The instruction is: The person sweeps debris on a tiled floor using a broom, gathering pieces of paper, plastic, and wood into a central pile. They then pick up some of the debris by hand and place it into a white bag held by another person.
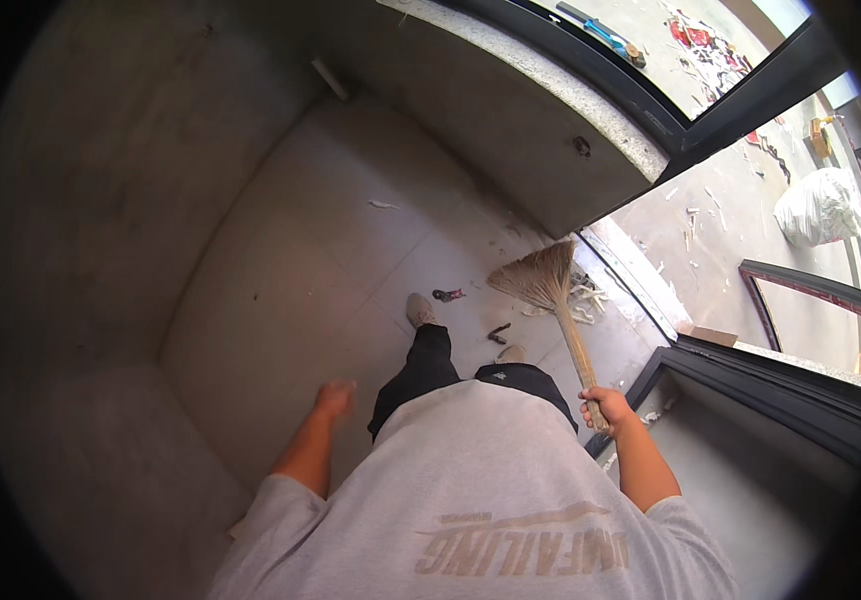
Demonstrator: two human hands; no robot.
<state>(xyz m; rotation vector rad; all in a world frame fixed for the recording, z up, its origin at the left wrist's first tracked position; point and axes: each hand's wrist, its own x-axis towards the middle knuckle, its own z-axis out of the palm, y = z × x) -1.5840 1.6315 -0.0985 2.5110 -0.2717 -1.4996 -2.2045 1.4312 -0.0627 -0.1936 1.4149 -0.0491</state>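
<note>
My right hand (608, 408) is wrapped round the handle of a straw broom (573, 345). The broom's bristles fan out over the floor, touching a small heap of white scraps (587, 298) beside the door threshold. My left hand (336, 398) hangs at my side, away from any object; it is blurred and its fingers do not show clearly. Near my feet lie a dark and reddish scrap (448, 295) and a dark curled piece (499, 333). A pale scrap (383, 205) rests farther off on the tiles.
A low wall with a stone sill (551, 75) and dark window frame stands ahead. The dark door frame (771, 385) is at the right. Beyond the doorway are a white plastic bag (821, 208), scattered debris (706, 50) and a blue-handled tool (601, 33). A grey wall (131, 200) bounds the left.
</note>
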